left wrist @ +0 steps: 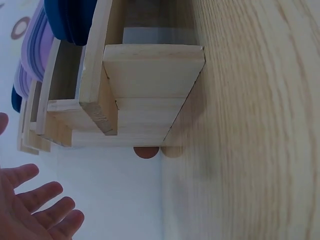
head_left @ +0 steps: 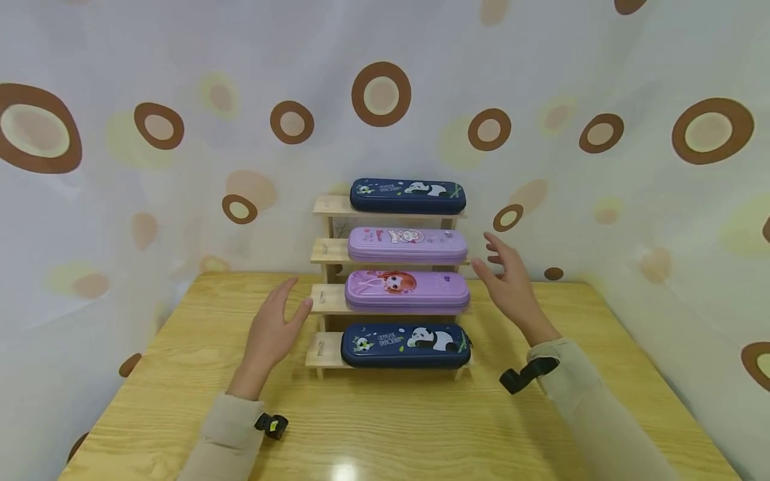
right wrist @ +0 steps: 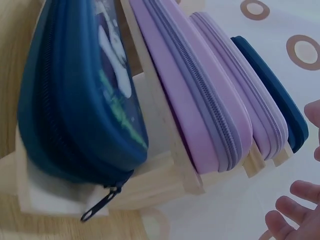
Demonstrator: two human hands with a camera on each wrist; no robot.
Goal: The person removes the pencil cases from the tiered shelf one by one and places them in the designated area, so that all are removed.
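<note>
Four tiers of a light wooden step rack [head_left: 321, 292] each bear a zippered pencil case. On the top tier lies a navy panda case [head_left: 391, 196], with a lilac rabbit case [head_left: 373, 246] below it. Under that come a purple case with a red-haired doll [head_left: 442, 288] and, lowest, another navy panda case [head_left: 385, 354]. My left hand [head_left: 272, 332], empty, is held beside the rack's left end, thumb apart from the fingers. At the right end my right hand [head_left: 508, 284] hovers by the middle tiers, fingers relaxed, holding nothing. Both hands stand apart from the cases.
The rack stands on a wood-grain table [head_left: 385, 421]. Behind it hangs a pale curtain [head_left: 421, 60] with brown rings. A zipper pull [right wrist: 102, 202] sticks out from the lowest case's right end. Black straps are on both wrists.
</note>
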